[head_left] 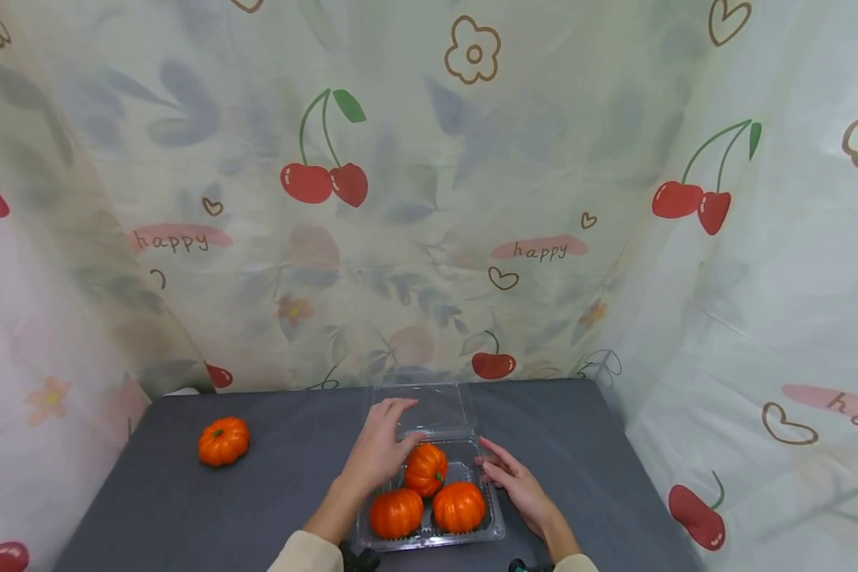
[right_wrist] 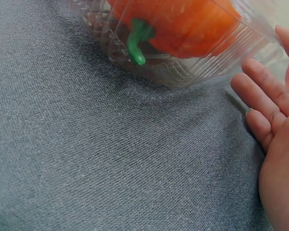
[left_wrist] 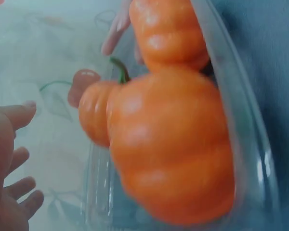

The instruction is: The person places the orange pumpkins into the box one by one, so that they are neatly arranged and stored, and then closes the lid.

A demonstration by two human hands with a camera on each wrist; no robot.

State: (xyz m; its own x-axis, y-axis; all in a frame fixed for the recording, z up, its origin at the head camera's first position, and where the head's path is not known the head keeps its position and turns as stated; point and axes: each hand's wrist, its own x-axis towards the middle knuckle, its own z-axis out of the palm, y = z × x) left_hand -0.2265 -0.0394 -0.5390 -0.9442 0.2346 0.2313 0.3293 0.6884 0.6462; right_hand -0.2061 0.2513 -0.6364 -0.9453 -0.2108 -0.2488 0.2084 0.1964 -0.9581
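Observation:
A clear plastic clamshell box (head_left: 496,520) holds three small orange pumpkins: one at the back (head_left: 426,469), one at front left (head_left: 396,513) and one at front right (head_left: 459,507). Its transparent lid (head_left: 436,407) is swung back toward the curtain. My left hand (head_left: 377,446) hovers by the box's left side near the back pumpkin, fingers spread with nothing between them, as the left wrist view also shows. On the other side, my right hand (head_left: 520,486) has its fingers extended right at the box's right wall. A green stem (right_wrist: 138,43) shows through that wall in the right wrist view.
Another orange pumpkin (head_left: 224,441) sits alone on the left part of the grey cloth-covered table (head_left: 279,445). A pale curtain (head_left: 415,199) printed with cherries and hearts surrounds the table at the back and both sides.

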